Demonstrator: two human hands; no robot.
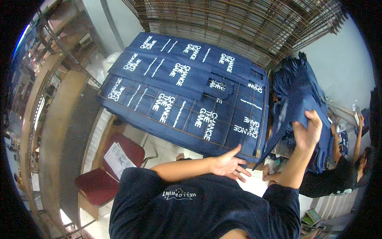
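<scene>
Navy fabric panels with white printing (159, 79) lie in overlapping rows on a wire drying rack (167, 124) before me. My left hand (230, 165) is at the near edge of the rack, open with its fingers spread and nothing in it. On the right, my raised right hand (307, 129) is closed on the edge of a loose navy fabric panel (292, 107), which slants down toward the rack's near right corner. Its fingertips are partly lost against the cloth. Behind that panel hangs a thick bunch of navy fabric (293, 75).
Raised wire racks (238, 24) slope overhead at the back. A maroon chair (129, 149) with printed paper sheets (118, 159) stands at the left, beside long curved-looking boards (65, 147). Another person in a dark shirt (332, 177) is at the far right, arms raised.
</scene>
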